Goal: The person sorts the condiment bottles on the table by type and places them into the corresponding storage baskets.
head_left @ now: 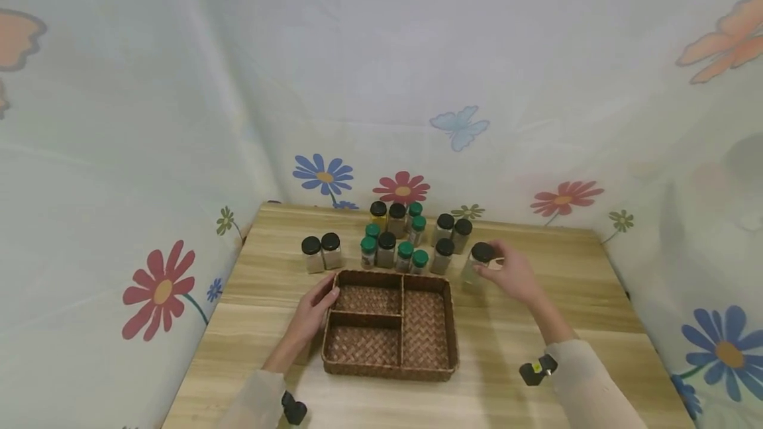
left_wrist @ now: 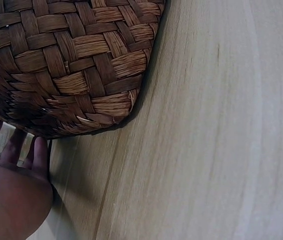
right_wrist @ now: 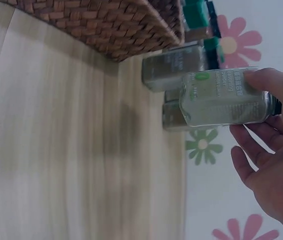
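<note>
My left hand (head_left: 312, 310) grips basket (head_left: 390, 373) at left edge. Jar (head_left: 475, 271) just right of basket's far right corner, long axis near upright, seemingly off table (head_left: 495, 356). My right hand (head_left: 514, 277), nearer, pinches jar near top.

Clock read from the centre of the head view. Back wall (head_left: 369, 51) and left wall (head_left: 77, 210): pale, lightly creased covering; one long fold (head_left: 220, 71) runs down between 10 and 11 o'clock. Printed decoration: orange butterfly (head_left: 724, 38) at 2, orange wing (head_left: 18, 38) at 10, red flower (head_left: 162, 291) at 8, blue flower (head_left: 728, 354) at 4. Table (head_left: 596, 296), toward 6: light wood, grain visible, far edge beside the back wall. Lighting: soft, tabletop palest at 6.
</note>
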Tool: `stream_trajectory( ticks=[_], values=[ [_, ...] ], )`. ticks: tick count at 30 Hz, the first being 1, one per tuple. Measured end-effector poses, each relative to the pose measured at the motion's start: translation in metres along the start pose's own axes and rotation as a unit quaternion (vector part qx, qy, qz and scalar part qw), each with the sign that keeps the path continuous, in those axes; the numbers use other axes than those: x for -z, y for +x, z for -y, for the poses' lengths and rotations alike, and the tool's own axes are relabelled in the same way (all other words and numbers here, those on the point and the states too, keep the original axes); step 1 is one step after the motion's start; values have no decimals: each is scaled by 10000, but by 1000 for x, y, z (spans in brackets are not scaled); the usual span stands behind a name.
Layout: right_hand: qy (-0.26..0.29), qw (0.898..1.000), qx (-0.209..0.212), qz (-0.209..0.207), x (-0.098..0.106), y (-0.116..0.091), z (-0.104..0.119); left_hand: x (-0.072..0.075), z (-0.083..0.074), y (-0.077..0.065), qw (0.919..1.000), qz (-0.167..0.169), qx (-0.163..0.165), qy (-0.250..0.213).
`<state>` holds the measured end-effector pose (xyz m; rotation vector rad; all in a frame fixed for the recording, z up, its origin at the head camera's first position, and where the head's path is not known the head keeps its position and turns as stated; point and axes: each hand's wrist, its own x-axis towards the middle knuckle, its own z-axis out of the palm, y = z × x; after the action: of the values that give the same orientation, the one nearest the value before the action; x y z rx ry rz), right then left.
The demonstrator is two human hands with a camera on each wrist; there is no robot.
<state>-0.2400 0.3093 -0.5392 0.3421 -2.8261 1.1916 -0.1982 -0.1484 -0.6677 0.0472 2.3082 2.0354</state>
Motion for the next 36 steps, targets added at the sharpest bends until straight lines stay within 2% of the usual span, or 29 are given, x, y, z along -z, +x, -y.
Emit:
stream_trajectory(
  ticks=[7, 13, 17, 27, 36],
  values=[
    [-268, 9987, 443, -5, 5, -3, 29, 1, 2, 1, 10000, 10, -35, 4],
    [-72, 9971, 759, -8, 1, -2, 51, 1, 2, 1, 10000, -18, -26, 86],
    [0, 9970, 766, 64, -6, -3, 61, 1, 1, 1, 10000, 25, -54, 76],
    [240, 9956, 764, 490, -39, -6, 72, 3, 2, -2, 10000, -51, -41, 42],
    [277, 9948, 734, 651, -68, -13, 67, 1, 1, -1, 10000, 15, -53, -42]
  ],
)
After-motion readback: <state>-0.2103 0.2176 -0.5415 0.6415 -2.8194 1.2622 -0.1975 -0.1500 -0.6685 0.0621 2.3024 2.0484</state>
